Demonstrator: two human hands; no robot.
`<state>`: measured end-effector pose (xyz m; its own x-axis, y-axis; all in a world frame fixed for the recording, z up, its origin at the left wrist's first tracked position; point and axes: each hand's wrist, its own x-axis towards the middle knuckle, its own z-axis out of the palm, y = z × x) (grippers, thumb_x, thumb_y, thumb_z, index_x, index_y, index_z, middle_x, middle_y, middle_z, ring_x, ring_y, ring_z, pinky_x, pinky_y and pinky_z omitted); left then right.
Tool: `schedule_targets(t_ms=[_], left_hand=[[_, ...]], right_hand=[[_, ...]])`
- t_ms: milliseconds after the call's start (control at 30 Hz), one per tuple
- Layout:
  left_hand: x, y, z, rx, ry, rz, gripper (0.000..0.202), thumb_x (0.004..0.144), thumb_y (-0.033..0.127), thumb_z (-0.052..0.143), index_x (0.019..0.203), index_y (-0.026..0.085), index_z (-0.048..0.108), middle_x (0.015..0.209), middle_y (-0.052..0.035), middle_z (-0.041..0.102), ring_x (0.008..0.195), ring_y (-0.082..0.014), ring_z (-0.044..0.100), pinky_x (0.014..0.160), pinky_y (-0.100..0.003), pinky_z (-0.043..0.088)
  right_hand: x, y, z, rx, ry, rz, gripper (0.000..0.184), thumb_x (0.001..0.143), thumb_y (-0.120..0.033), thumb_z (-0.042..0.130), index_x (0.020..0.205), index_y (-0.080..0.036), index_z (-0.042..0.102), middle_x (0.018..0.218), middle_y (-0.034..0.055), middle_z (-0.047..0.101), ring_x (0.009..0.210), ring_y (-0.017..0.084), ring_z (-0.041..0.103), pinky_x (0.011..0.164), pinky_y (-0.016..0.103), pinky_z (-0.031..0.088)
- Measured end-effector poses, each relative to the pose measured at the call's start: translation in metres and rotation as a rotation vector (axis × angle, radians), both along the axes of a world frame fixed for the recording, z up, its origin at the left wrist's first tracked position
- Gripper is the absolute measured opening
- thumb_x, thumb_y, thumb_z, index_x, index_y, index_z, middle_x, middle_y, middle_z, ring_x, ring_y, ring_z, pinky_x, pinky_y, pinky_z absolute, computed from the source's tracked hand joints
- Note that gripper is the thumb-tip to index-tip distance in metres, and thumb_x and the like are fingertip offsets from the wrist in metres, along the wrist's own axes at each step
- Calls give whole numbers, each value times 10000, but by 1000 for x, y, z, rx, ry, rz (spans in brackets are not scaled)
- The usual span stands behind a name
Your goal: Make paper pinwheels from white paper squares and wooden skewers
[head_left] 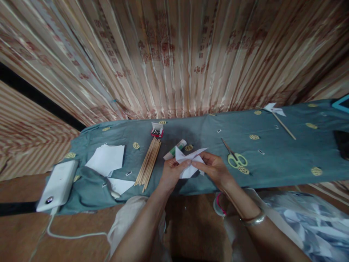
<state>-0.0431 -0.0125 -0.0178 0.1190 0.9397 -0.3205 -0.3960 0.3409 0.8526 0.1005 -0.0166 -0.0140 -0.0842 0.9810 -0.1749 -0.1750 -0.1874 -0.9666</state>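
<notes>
Between both hands is a white paper pinwheel (195,156), its pointed blades sticking up and outward. My left hand (173,169) pinches it from the left, thumb near the centre. From the right, my right hand (214,165) grips it with thumb and fingers closed on the paper. Just behind my left hand lies a glue stick (175,150) with a green and white label. Scissors (236,159) with pale green handles rest to the right of my right hand. A bundle of thin wooden sticks (148,163) lies left of my hands.
A small box of metal pins (157,130) stands open behind the sticks. White paper sheets (105,159) and a folded paper piece (120,185) lie left, near a white corded device (58,185). A pinwheel on a stick (283,124) lies far right on the green tablecloth (286,163).
</notes>
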Motion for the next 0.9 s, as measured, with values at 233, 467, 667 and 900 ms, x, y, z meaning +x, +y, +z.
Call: schedule_targets(t_ms=[233, 467, 667, 900], left_hand=[[-3, 0, 1, 65, 65, -7, 391, 499, 399, 876, 742, 116, 760, 665, -48, 715, 571, -139, 604, 599, -256, 475], [-3, 0, 7, 42, 74, 3, 421, 426, 439, 886, 653, 115, 742, 584, -30, 675, 517, -123, 563, 552, -246, 453], [-2, 0, 7, 44, 80, 14, 407, 429, 421, 887, 657, 117, 742, 587, -29, 671, 540, -130, 570, 577, -256, 463], [-3, 1, 6, 72, 120, 33, 319, 461, 370, 873, 622, 131, 737, 570, -26, 664, 537, -140, 567, 569, -267, 468]], right_hand=[[-3, 0, 2, 5, 11, -24, 298, 561, -389, 819, 737, -190, 685, 681, -4, 696, 640, 157, 612, 636, 287, 491], [-4, 0, 3, -11, 47, -31, 285, 553, -350, 836, 727, -188, 679, 693, -8, 703, 645, 152, 623, 649, 284, 496], [-4, 1, 0, 26, 44, -33, 297, 556, -373, 833, 747, -192, 694, 710, -6, 709, 668, 160, 638, 677, 301, 510], [-6, 0, 1, 16, 4, -43, 278, 566, -375, 818, 738, -202, 685, 707, 8, 711, 662, 179, 635, 673, 319, 502]])
